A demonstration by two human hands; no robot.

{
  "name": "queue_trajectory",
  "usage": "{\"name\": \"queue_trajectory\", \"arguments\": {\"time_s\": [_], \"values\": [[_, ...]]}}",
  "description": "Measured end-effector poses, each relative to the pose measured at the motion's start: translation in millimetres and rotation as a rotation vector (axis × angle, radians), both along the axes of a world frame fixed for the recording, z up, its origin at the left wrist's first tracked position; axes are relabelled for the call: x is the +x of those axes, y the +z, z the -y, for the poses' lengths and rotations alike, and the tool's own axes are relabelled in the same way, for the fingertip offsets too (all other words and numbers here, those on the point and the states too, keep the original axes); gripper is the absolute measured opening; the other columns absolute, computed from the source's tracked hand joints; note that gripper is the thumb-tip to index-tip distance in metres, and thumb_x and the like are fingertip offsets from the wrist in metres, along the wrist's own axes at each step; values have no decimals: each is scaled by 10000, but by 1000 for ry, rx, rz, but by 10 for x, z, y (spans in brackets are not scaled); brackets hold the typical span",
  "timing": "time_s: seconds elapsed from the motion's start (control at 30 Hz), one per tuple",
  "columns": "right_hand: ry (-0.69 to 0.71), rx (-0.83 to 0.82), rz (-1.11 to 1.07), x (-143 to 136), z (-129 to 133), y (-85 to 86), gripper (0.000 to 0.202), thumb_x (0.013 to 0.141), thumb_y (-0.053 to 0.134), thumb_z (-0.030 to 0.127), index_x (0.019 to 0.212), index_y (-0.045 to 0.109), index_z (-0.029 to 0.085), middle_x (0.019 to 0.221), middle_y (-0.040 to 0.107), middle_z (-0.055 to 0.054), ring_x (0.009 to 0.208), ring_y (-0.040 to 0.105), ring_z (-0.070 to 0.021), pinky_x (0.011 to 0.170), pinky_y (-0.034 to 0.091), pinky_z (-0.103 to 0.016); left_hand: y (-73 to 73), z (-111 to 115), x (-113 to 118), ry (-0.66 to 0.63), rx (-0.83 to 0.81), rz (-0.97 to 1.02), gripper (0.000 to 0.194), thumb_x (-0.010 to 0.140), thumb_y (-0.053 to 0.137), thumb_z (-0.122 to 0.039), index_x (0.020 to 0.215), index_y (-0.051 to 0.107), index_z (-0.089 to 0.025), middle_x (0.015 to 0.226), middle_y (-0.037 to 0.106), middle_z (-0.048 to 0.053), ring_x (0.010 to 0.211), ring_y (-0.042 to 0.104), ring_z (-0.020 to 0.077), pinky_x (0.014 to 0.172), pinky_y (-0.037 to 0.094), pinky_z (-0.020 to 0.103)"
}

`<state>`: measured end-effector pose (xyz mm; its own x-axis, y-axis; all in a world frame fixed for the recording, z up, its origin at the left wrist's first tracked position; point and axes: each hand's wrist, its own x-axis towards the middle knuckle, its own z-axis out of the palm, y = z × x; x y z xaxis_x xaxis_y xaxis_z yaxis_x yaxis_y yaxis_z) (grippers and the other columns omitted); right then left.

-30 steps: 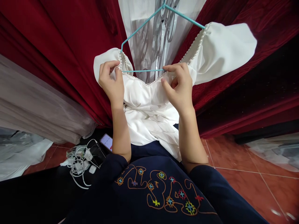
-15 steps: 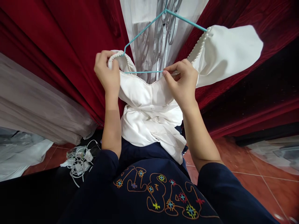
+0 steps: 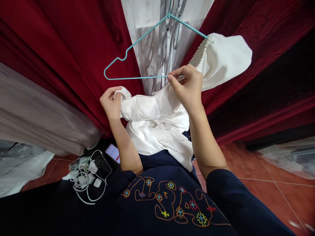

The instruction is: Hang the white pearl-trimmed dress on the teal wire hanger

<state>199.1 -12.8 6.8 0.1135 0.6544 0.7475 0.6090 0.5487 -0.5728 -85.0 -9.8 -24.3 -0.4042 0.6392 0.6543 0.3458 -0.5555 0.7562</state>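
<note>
A white dress (image 3: 145, 109) with a pearl-beaded neckline lies gathered over my lap. One of its shoulders is off the light blue hanger (image 3: 133, 78), whose left end is bare. The other shoulder, a white puffed sleeve (image 3: 227, 62), still hangs on the hanger's right arm. My left hand (image 3: 112, 101) is closed on the beaded edge of the loose shoulder, below the hanger's left end. With thumb and fingers, my right hand (image 3: 188, 83) pinches the hanger's bottom bar, close against the dress's neckline.
Dark red curtains (image 3: 73, 42) hang on both sides, with white sheer fabric between them. On a black surface at lower left lie tangled white cables (image 3: 82, 182), a dark phone (image 3: 103, 166), a lit phone (image 3: 113, 153) and a white earbud case (image 3: 97, 182). Red floor tiles (image 3: 261, 183) show at right.
My left hand has drawn the left shoulder of the dress off the hanger and down. The hanger's left end is now uncovered. My right hand keeps its pinch on the bar.
</note>
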Motion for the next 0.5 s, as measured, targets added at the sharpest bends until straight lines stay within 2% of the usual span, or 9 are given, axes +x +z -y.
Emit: {"name": "queue_trajectory", "arguments": {"time_s": [0.1,0.2,0.3,0.4,0.5], "values": [[11,12,-39,-39,-2,-18,395,986,670,646,953,740,258,965,674,-57,836,626,-177,763,567,-341,148,122,387,-183,117,51,105,885,768,-142,889,722,-237,931,734,24,939,746,196,871,601,301],[22,30,-76,-105,15,-35,374,993,667,623,945,736,259,961,663,-53,804,612,-168,723,546,-332,306,167,645,-250,80,75,272,855,769,-75,1049,706,-255,1059,733,25,954,755,195,853,594,271],[32,47,-86,-146,36,-54,361,1001,655,609,946,732,261,965,663,-53,801,609,-166,709,535,-333,357,161,739,-297,-21,12,353,869,671,4,1092,715,-266,1059,737,18,919,752,179,821,587,239],[34,60,-108,-64,-3,-75,347,1039,595,587,1013,728,267,1022,687,-61,839,632,-182,703,534,-350,365,165,755,-277,16,-39,324,895,565,32,953,733,-238,959,732,14,947,738,172,873,584,225],[-16,99,-116,188,-176,-62,320,1095,491,544,1216,680,316,1236,678,-76,1025,656,-218,768,561,-379,392,199,761,-250,89,-70,321,906,561,25,891,755,-230,926,737,12,955,730,173,878,577,224]]}}
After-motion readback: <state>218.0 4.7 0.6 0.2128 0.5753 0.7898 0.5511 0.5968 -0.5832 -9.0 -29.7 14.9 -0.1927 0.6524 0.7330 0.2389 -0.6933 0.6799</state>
